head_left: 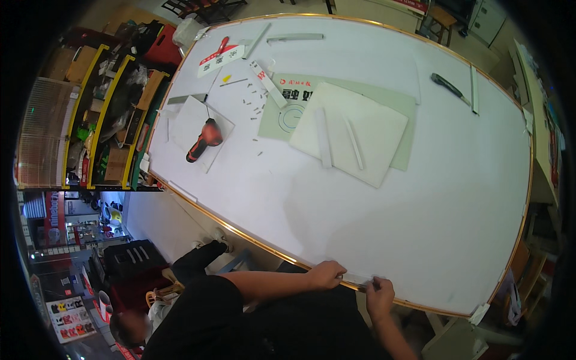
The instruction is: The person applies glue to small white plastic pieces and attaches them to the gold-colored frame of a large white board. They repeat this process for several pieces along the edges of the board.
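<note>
My left hand [327,275] is closed at the table's near gold-trimmed edge, its fingers on the left end of a short pale strip [358,279]. At the strip's right end, my right hand [379,296] is pinched on a small dark thing [377,284], too small to name. The strip lies along the edge between both hands. Its ends are partly hidden by my fingers.
On the white tabletop [432,240] lie a red-and-black drill [206,140], a square white panel [372,132] over a pale green board [403,129], a dark-handled knife [450,87] and several metal strips. A person sits lower left, beside shelves [96,120].
</note>
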